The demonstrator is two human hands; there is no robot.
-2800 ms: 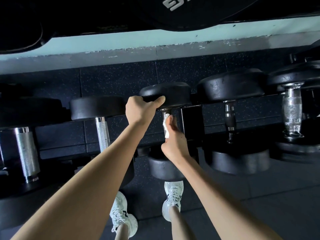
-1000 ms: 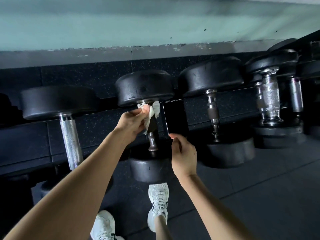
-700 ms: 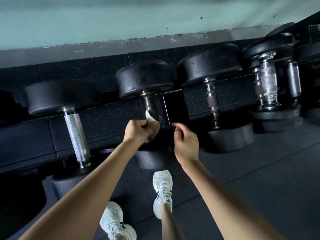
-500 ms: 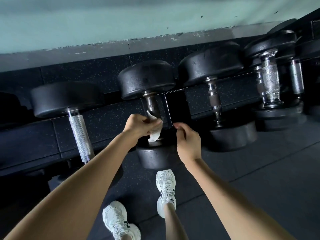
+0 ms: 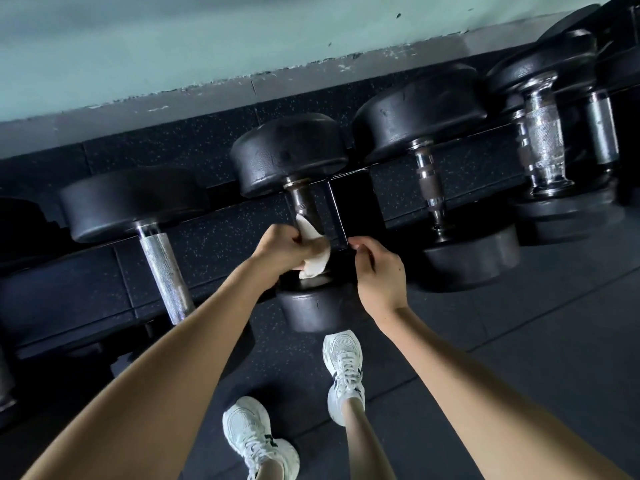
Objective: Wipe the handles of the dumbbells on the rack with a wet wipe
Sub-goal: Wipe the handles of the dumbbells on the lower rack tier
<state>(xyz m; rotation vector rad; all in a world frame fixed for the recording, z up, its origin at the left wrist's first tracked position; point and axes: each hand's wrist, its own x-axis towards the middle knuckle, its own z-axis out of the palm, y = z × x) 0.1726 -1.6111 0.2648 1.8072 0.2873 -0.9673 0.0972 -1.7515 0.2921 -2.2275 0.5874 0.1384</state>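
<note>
A low dumbbell rack [image 5: 221,237] is seen from above, set against a pale green wall [image 5: 173,46]. Two bare forearms are stretched from 6 o'clock toward the middle of the view.

At the centre, a black middle dumbbell [image 5: 289,154] is laid on the rack. One round head is turned toward 12 o'clock and the other toward 6 o'clock, with a dark handle [image 5: 303,202] between them. The lower part of that handle is gripped by the left hand [image 5: 284,249]. Its fingers are clenched round a white wet wipe [image 5: 313,261], which is pressed against the handle. A corner of the wipe is seen sticking out at 12 o'clock of the fist, and a fold at 4 o'clock.

Just beside it, at 3 o'clock, the right hand [image 5: 379,275] is held with its fingers curled. Their tips are placed at the lower end of a thin upright bar [image 5: 337,216] of the rack; whether the bar is pinched cannot be told.

At 9 o'clock of the hands, a silver-handled dumbbell [image 5: 164,265] is partly hidden by the left forearm. At 2 o'clock a thin-handled dumbbell [image 5: 429,181] is laid, and beyond it a chrome dumbbell [image 5: 543,147]. Two white shoes [image 5: 344,368] are planted at 6 o'clock on a dark speckled floor [image 5: 519,341].
</note>
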